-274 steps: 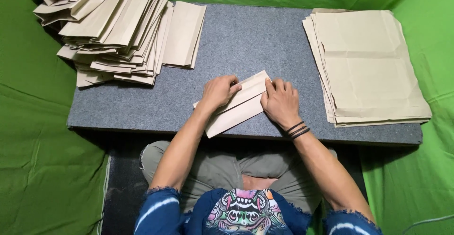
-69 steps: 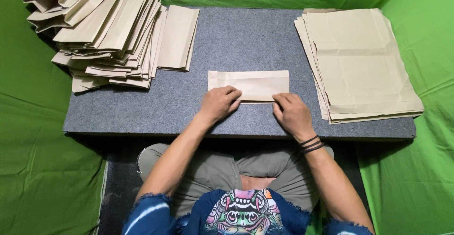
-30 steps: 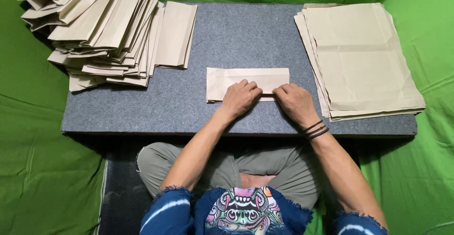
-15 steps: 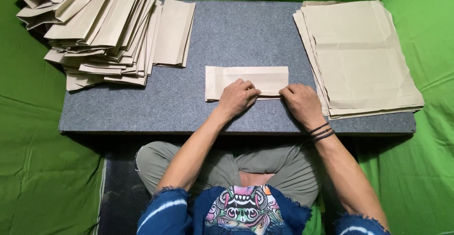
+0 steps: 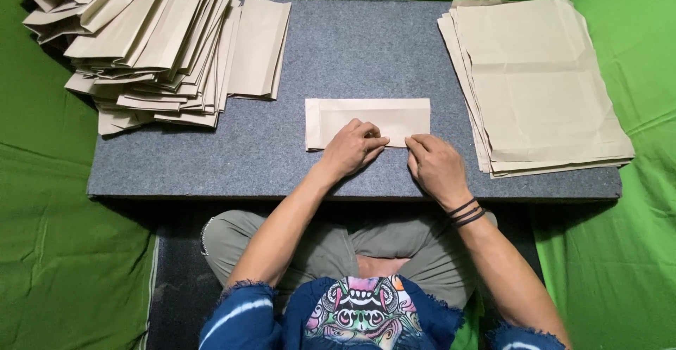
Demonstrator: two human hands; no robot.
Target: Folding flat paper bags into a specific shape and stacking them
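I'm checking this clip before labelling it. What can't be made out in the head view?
- Near edge of the folded paper strip: covered by the left hand and right hand.
- Sheet count in the flat paper stack: edges too fine.
- Folded paper pile: its far left corner is cut by the frame's top.
- Under the grey table: in shadow.

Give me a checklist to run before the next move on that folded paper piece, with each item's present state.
1. Both hands on the folded paper piece: ok, left hand and right hand press its near edge.
2. Piece flat on the grey table: ok.
3. Piece apart from both stacks: ok.
4. Flat sheet stack squared on the right: ok, slightly fanned.
5. Folded pile tidy on the left: not ok, spread out and overhanging the table's edge.
6. Crease sharp along its length: cannot tell.
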